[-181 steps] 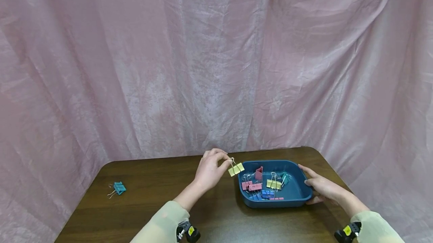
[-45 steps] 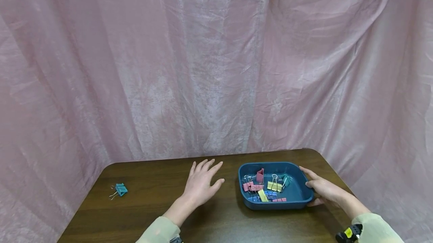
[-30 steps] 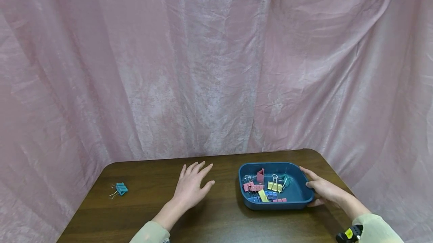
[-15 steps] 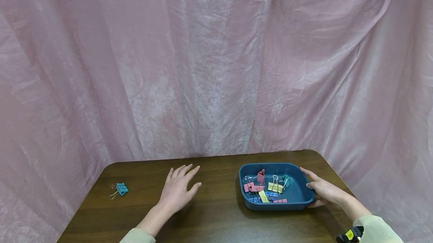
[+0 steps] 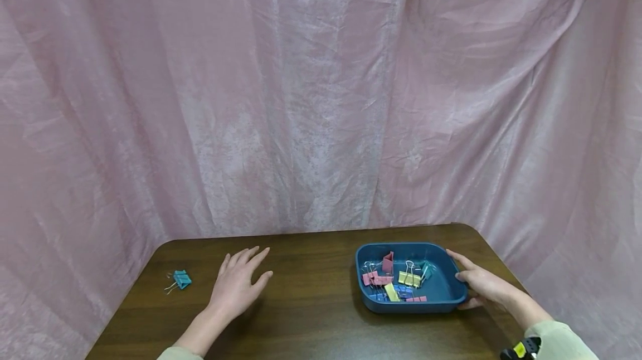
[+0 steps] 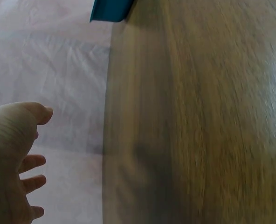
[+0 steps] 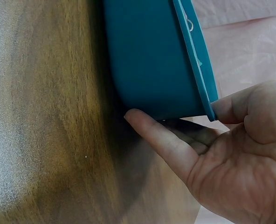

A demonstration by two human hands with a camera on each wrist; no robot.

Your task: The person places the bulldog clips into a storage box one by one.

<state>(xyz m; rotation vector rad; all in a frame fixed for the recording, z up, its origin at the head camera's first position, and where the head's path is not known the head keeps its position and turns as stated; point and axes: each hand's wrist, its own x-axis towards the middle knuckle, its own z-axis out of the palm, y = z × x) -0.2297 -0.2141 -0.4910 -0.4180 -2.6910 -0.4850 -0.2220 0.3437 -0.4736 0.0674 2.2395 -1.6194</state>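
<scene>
My left hand (image 5: pixel 234 288) is over the wooden table, fingers spread and holding nothing; in the left wrist view its thumb and fingertips show at the left edge. To its left lies a teal binder clip (image 5: pixel 182 279), apart from the hand. At the right, my right hand (image 5: pixel 484 285) holds the right end of a blue plastic bin (image 5: pixel 411 307). In the right wrist view, one digit bends at the rim and another presses low on the end wall. Inside the bin lie several binder clips: yellow (image 5: pixel 409 278), pink (image 5: pixel 383 280), blue (image 5: pixel 403 291) and teal (image 5: pixel 427 270).
The brown table (image 5: pixel 311 304) has rounded far corners. A pink curtain (image 5: pixel 311 126) hangs right behind its far edge. Part of the bin also shows at the top of the left wrist view.
Six seconds ago my left hand pinched a yellow binder clip by the bin; that clip now lies in the bin. The emptied left hand has moved left toward the teal clip. The right hand stays.
</scene>
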